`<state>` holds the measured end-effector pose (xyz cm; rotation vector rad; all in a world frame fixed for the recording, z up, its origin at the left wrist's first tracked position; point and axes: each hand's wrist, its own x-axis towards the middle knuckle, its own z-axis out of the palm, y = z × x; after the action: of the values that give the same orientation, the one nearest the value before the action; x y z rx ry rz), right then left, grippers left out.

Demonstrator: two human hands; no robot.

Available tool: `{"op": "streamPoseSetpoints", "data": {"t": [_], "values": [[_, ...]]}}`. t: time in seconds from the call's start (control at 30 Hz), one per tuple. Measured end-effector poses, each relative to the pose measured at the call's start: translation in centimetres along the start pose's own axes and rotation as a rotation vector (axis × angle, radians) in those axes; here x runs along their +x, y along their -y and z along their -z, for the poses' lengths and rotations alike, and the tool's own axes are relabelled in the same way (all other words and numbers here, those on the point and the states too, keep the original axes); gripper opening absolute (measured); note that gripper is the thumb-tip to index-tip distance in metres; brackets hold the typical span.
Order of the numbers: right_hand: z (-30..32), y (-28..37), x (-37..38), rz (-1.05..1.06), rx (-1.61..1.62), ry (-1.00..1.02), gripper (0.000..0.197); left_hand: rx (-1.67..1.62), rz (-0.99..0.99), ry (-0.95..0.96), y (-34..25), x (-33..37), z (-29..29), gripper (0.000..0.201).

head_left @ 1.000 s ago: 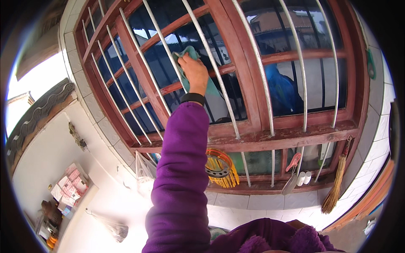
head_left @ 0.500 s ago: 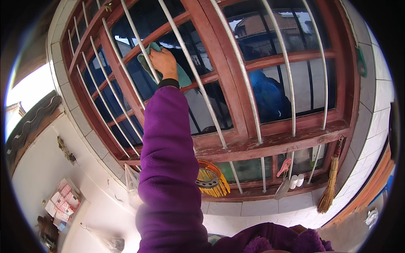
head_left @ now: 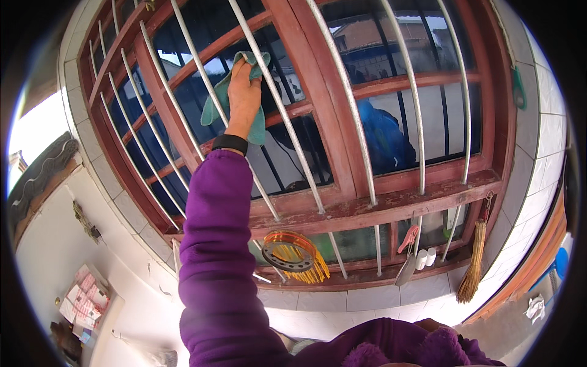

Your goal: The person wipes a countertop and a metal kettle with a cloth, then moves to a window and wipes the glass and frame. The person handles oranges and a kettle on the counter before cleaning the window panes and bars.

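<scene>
My left hand (head_left: 243,98), with a dark band at the wrist, is raised to the barred window (head_left: 281,67). Its fingers are closed on a teal cloth (head_left: 215,110) that lies against the dark glass and spreads out on both sides of the hand. A pale metal bar (head_left: 197,64) runs just left of the hand, and another metal bar (head_left: 278,101) slants past its right. Part of the cloth is hidden behind the hand and bars. The purple sleeve (head_left: 217,244) rises from the lower edge. My right hand is out of the picture.
A red wooden sill (head_left: 391,205) crosses below the panes. Under it hang a ring with yellow fringe (head_left: 293,254), a pink-handled tool (head_left: 408,241) and a straw whisk broom (head_left: 472,269). A green-handled item (head_left: 519,88) hangs at the right. Boxes (head_left: 85,300) stand lower left.
My left hand and the cloth have shifted slightly right and upward on the pane. The cloth now shows more to the hand's upper right, and the view has moved a little.
</scene>
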<state>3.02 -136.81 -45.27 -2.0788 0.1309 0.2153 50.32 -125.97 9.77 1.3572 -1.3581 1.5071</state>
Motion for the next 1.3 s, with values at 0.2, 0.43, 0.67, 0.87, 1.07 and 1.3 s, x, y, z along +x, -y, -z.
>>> {"op": "streamPoseSetpoints", "data": {"t": [0.2,0.43,0.67,0.87,1.07,1.3], "values": [[2.5,5.8,-1.4,-0.036,-0.021,-0.089,0.026,-0.007,0.176,-0.028,-2.8,-1.4,5.1,0.022],[10.1,18.1,1.7,0.482,-0.255,-0.479,0.023,-0.823,0.581,0.439,-9.1,-8.1,8.7,0.024],[7.6,25.3,9.2,0.452,0.062,-0.536,0.058,-0.958,0.717,0.650,-21.1,-23.3,6.8,0.021],[5.6,23.9,13.7,0.258,0.432,-0.694,0.044,-1.161,0.588,0.535,-21.7,-25.9,7.8,0.033],[7.8,29.1,14.7,0.633,0.293,-0.798,0.046,-1.230,0.719,0.184,-19.2,-27.4,11.0,0.049],[14.5,40.4,18.9,0.825,-0.809,-1.201,0.036,-1.421,1.012,0.246,-16.3,-35.2,15.6,0.020]]}}
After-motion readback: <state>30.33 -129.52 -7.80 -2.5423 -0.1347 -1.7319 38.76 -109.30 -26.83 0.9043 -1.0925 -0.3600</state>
